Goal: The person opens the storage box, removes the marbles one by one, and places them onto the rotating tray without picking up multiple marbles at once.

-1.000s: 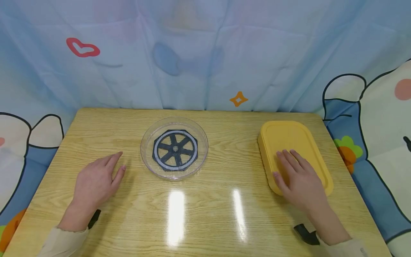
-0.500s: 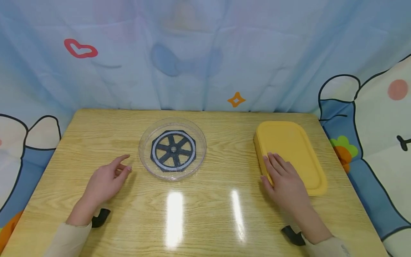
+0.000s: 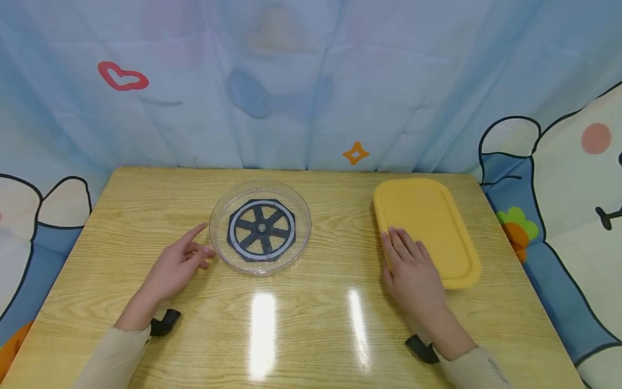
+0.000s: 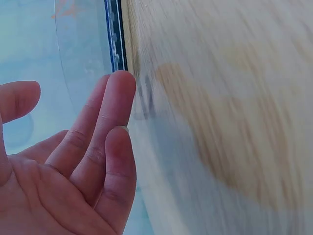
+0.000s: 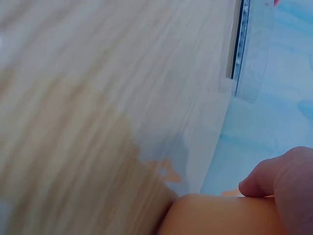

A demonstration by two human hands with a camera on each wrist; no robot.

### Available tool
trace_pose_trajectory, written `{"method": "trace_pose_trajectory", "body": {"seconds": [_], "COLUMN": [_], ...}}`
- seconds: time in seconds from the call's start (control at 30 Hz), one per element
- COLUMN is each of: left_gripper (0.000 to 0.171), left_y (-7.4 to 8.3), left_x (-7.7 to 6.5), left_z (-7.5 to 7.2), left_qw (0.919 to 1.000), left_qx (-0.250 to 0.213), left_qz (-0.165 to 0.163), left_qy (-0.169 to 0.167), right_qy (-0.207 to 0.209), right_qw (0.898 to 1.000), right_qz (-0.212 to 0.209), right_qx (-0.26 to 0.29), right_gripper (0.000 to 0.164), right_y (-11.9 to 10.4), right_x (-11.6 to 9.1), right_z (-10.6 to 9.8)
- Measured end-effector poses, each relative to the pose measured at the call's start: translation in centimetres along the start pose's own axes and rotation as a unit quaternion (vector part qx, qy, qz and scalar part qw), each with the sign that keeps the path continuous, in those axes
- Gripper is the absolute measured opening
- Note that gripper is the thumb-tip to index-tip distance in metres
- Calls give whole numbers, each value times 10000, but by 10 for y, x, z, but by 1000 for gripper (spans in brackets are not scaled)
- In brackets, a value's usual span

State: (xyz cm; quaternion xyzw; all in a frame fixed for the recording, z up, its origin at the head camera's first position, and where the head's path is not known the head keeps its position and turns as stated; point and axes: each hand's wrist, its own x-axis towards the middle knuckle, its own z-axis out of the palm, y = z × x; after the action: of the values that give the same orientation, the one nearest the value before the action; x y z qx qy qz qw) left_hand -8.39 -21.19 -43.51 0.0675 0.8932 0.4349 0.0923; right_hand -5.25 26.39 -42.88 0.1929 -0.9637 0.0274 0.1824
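Note:
In the head view a round clear dish (image 3: 302,237) sits left of centre on the table. Inside shows a black octagonal piece (image 3: 262,227) with a pale ring and spokes like a wheel. My left hand (image 3: 176,266) is at the dish's left side, fingers loosely bent, holding nothing; whether the fingertips touch the rim is unclear. My right hand (image 3: 414,276) rests on the near-left edge of a yellow lidded box (image 3: 434,221), fingers straight over the lid. In the right wrist view the thumb (image 5: 293,178) lies against the box (image 5: 220,215).
The wooden table (image 3: 335,248) ends at a light blue printed curtain (image 3: 286,81) behind. Bare wood separates the dish from the box. Black wrist pieces (image 3: 165,322) hang under both forearms.
The yellow box has slid left, with my right hand moving left on its edge. My left hand has moved right, up to the dish. The dish appears to stay put.

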Motion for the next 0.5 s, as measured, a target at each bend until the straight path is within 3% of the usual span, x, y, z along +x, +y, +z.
{"method": "trace_pose_trajectory", "body": {"seconds": [0.3,0.5], "left_gripper": [63,71], "left_y": [2,3], "left_x": [8,12], "left_z": [10,14], "left_qw": [9993,9956], "left_qx": [-277,-810], "left_qz": [-133,-258], "left_qy": [-197,-386], "right_qy": [-52,-212], "right_qw": [9999,9993], "right_qz": [104,265], "right_qx": [-40,153], "right_gripper": [59,58], "right_y": [-18,-32], "right_x": [15,24], "right_z": [6,9]}}
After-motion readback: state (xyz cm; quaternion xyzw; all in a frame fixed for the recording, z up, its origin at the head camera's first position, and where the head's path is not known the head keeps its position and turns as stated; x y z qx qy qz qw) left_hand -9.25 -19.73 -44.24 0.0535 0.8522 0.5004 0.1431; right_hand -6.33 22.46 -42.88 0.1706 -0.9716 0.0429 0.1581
